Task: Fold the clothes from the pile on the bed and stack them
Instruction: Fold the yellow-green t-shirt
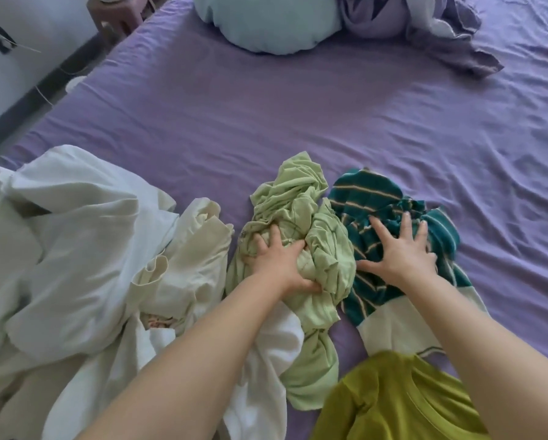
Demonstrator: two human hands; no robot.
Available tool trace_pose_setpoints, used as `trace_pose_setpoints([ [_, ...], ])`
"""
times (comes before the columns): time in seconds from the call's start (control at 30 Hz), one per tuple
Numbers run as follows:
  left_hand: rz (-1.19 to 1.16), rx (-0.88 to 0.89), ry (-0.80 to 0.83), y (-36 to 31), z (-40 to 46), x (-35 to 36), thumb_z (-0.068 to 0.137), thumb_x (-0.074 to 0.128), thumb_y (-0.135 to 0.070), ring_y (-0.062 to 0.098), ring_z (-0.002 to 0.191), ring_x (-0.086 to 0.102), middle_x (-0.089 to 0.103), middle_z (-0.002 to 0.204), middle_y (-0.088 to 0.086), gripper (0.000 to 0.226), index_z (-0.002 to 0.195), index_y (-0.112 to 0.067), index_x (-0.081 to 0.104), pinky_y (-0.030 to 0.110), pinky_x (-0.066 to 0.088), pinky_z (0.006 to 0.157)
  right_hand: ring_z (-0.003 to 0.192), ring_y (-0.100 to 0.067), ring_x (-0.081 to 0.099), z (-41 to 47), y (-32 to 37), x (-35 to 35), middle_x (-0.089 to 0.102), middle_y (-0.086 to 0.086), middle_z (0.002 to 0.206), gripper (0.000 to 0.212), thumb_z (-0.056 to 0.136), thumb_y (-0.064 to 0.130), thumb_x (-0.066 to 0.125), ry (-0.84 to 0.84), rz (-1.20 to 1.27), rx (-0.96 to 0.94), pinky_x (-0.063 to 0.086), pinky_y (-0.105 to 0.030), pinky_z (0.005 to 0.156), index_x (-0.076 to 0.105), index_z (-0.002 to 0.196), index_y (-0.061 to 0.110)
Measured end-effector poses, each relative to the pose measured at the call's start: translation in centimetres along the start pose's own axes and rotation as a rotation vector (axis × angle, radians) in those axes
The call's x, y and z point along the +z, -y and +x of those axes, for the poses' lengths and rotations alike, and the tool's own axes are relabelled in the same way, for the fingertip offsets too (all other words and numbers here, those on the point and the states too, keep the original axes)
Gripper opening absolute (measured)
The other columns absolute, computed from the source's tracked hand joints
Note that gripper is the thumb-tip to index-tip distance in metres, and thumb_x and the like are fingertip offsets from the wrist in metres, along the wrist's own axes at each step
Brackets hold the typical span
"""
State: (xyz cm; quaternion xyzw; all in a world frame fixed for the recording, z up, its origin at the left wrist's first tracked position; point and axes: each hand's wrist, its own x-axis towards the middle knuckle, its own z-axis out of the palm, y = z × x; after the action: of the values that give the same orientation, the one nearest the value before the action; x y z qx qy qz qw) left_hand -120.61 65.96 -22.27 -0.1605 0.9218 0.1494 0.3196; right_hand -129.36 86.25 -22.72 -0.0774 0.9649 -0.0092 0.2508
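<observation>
Head view: we look down on a bed with a purple fitted sheet [266, 128], the clothes crowded at its near edge.
Left hand [279, 262]: we have its fingers curled into the crumpled pale green cotton garment [298, 198], grasping a bunch of it.
Right hand [399, 252]: fingers spread and straight, pressing flat on the teal knit top with cream stripes [377, 192]; it holds nothing.
Where the clothes lie: the green garment is directly under our left hand, its long axis running away from us; the teal top touches it on the right.
Pile: rumpled white and cream garments [76, 233] sit to the left, just beside the green one; an olive-yellow shirt [402, 398] lies nearest us.
Key relation: we judge the left hand is placed to lift the green piece, with bare sheet beyond for spreading it.
Stack: none visible yet.
</observation>
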Motion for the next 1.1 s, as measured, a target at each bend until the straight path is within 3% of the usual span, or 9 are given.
trace_pose_setpoints([
  [0.1,0.091,0.015,-0.209,0.3,0.0,-0.2,0.072,0.071,-0.047,0.037,0.124,0.026,0.028,0.138,0.006,0.053,0.118,-0.033,0.048,0.043,0.042,0.086,0.137,-0.037,0.018,-0.2,-0.9,0.5,0.027,-0.008,0.151,0.061,0.085,0.047,0.061,-0.200,0.037,-0.027,0.042,-0.054,0.094,0.035,0.138,0.035],
  [0.17,0.050,0.074,-0.262,0.3,-0.7,-0.2,0.076,0.069,-0.040,0.033,0.116,0.033,0.038,0.128,0.002,0.041,0.112,-0.029,0.053,0.036,0.039,0.081,0.122,-0.038,0.037,-1.0,-1.7,0.4,0.050,-0.009,0.134,0.043,0.087,0.031,0.065,-0.303,0.117,-0.126,0.048,-0.047,0.085,0.054,0.127,0.020],
  [0.27,-0.096,0.131,-0.219,0.0,-3.3,0.1,0.075,0.072,-0.046,0.029,0.110,0.040,0.043,0.119,0.002,0.044,0.111,-0.027,0.057,0.034,0.039,0.083,0.099,-0.036,0.056,-3.6,-2.4,-0.6,0.067,-0.013,0.108,0.028,0.082,0.016,0.071,-0.312,0.281,-0.271,0.046,-0.039,0.080,0.068,0.108,0.007],
  [0.47,-0.323,0.132,-0.405,1.6,-12.0,-2.5,0.067,0.072,-0.060,0.022,0.103,0.048,0.051,0.109,-0.003,0.049,0.106,-0.032,0.063,0.034,0.046,0.081,0.076,-0.020,0.057,-11.8,-1.6,-5.2,0.067,-0.003,0.087,0.019,0.080,0.013,0.073,-0.394,0.567,-0.317,0.040,-0.023,0.067,0.070,0.098,0.009],
  [0.7,-0.518,0.069,-0.692,7.0,-23.5,-11.2,0.066,0.072,-0.048,0.020,0.094,0.055,0.051,0.101,-0.005,0.039,0.101,-0.035,0.065,0.032,0.046,0.071,0.080,0.000,0.061,-21.1,6.3,-15.3,0.065,0.013,0.083,0.014,0.080,0.020,0.072,-0.372,0.897,-0.473,0.042,-0.002,0.059,0.065,0.081,0.032],
  [0.8,-0.507,-0.005,-0.755,11.0,-28.0,-14.3,0.069,0.070,-0.050,0.019,0.091,0.056,0.051,0.100,-0.006,0.040,0.105,-0.036,0.063,0.029,0.041,0.067,0.074,0.001,0.061,-24.1,11.3,-17.8,0.066,0.011,0.080,0.013,0.080,0.022,0.072,-0.337,0.987,-0.549,0.043,-0.003,0.056,0.066,0.081,0.033],
  [0.9,-0.467,-0.108,-0.792,15.8,-31.2,-16.5,0.071,0.068,-0.052,0.023,0.096,0.056,0.053,0.107,0.000,0.045,0.111,-0.031,0.063,0.034,0.048,0.077,0.071,-0.003,0.063,-25.8,16.4,-18.2,0.067,0.009,0.078,0.013,0.080,0.024,0.073,-0.282,1.030,-0.586,0.045,-0.006,0.051,0.066,0.083,0.034],
  [1.0,-0.452,-0.206,-0.817,21.2,-32.8,-17.3,0.070,0.061,-0.062,0.029,0.100,0.057,0.057,0.109,0.008,0.048,0.096,-0.021,0.066,0.040,0.050,0.082,0.064,0.000,0.065,-26.1,21.5,-17.1,0.069,0.007,0.078,0.016,0.080,0.022,0.073,-0.218,1.072,-0.589,0.047,-0.008,0.049,0.065,0.080,0.036],
  [1.1,-0.483,-0.324,-0.855,25.7,-32.7,-16.8,0.067,0.055,-0.074,0.033,0.104,0.056,0.056,0.113,0.013,0.063,0.098,-0.020,0.066,0.040,0.048,0.088,0.076,-0.010,0.066,-25.3,26.1,-14.6,0.070,0.002,0.088,0.012,0.083,0.023,0.070,-0.176,1.021,-0.581,0.056,-0.023,0.066,0.066,0.090,0.032],
])
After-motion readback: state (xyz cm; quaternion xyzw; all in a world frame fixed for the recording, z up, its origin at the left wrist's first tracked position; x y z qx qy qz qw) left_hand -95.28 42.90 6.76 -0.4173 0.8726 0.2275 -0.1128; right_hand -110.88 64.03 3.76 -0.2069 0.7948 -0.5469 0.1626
